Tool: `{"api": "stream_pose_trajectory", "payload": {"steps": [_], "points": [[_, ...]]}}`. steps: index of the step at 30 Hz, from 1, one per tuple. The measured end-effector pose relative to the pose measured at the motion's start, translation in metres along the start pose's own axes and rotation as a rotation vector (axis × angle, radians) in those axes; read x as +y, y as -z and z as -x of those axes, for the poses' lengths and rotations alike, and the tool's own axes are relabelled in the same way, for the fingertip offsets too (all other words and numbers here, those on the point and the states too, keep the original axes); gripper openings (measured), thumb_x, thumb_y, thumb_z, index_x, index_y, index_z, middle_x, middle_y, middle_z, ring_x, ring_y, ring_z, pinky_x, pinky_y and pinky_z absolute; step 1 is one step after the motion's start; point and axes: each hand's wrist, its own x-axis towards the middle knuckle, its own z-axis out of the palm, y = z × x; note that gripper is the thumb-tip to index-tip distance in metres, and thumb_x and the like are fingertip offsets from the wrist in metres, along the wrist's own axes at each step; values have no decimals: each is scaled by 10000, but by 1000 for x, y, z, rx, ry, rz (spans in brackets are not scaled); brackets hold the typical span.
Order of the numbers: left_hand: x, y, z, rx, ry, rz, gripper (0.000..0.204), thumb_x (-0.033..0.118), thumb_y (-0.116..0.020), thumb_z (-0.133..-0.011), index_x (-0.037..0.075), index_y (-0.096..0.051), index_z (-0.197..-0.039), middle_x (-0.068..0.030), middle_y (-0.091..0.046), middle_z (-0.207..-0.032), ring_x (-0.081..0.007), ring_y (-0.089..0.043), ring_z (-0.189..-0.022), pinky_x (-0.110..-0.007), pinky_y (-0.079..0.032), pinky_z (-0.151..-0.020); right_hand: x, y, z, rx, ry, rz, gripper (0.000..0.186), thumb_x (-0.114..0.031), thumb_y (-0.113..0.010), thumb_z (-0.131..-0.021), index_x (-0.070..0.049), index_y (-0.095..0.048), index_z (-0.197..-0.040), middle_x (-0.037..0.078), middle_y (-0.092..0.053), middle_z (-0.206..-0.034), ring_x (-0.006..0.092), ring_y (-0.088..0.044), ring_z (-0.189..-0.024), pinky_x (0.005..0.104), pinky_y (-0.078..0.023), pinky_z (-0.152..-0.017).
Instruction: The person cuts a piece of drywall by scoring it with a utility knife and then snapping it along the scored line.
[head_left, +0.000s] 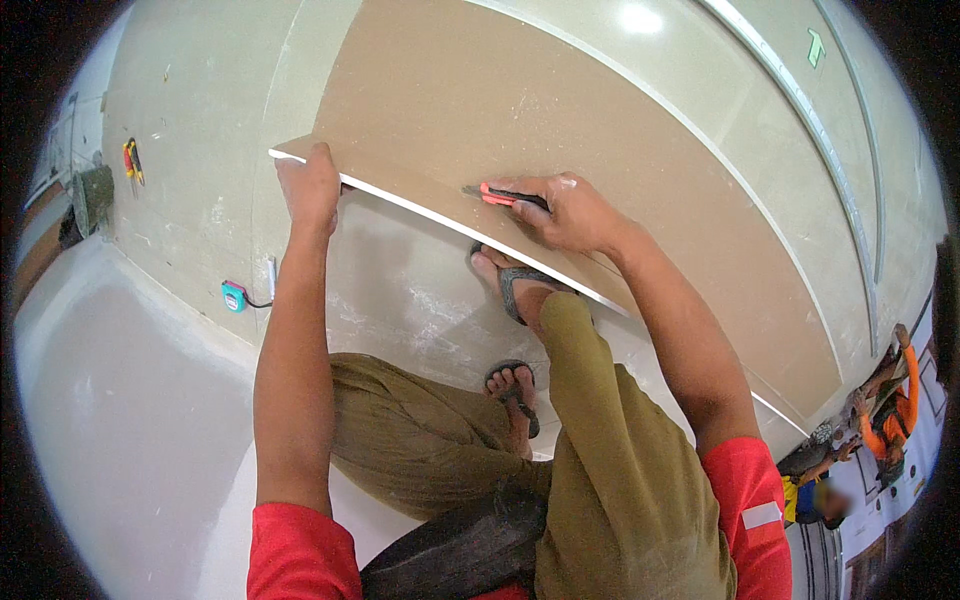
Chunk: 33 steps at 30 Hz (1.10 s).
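Note:
My left hand [311, 190] is closed around the near left corner of a brown-faced plasterboard sheet [560, 120] with a white edge. In my right hand [572, 210] is a red and black utility knife [497, 195]. Its blade points left and lies at the brown face, close to the near edge; whether it touches cannot be made out. Along that edge a narrow strip of the board seems to slope, and the edge stands raised off the floor. My sandalled foot [510, 280] is beside the edge, partly under it.
A teal tape measure [235, 296] and a pair of yellow and red pliers [133, 161] lie on the floor at left. Long metal profiles [800, 115] run along the far right. Other people [890, 430] are at the right rim.

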Motion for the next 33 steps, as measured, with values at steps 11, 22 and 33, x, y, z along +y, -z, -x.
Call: {"api": "stream_pose_trajectory", "payload": {"steps": [11,22,33], "points": [[2,-4,0,-1,-20,14,456,117,-614,-944,-99,-443,-1307,-232,-646,-1157,-280,-693,-928,-407,-574,-635,30,14,23,-48,50,32,402,-269,-635,-1014,-205,-707,-1404,232,-746,-1159,432,-693,-1053,488,-534,-1006],[11,-5,6,6,30,14,407,118,-604,-958,-79,-454,-1281,-220,-653,-1141,-269,-700,-891,-405,-561,-544,36,36,82,-97,-74,32,400,-209,-662,-1003,-210,-709,-1400,199,-736,-1265,415,-693,-1120,472,-538,-1015],[10,1,6,-3,27,-52,340,151,-581,-984,-79,-573,-1234,-176,-689,-1071,-275,-723,-833,-441,-627,-661,22,-8,165,290,-356,39,337,-176,-638,-1041,-23,-660,-1341,243,-744,-1117,392,-724,-1055,468,-541,-948]]}}
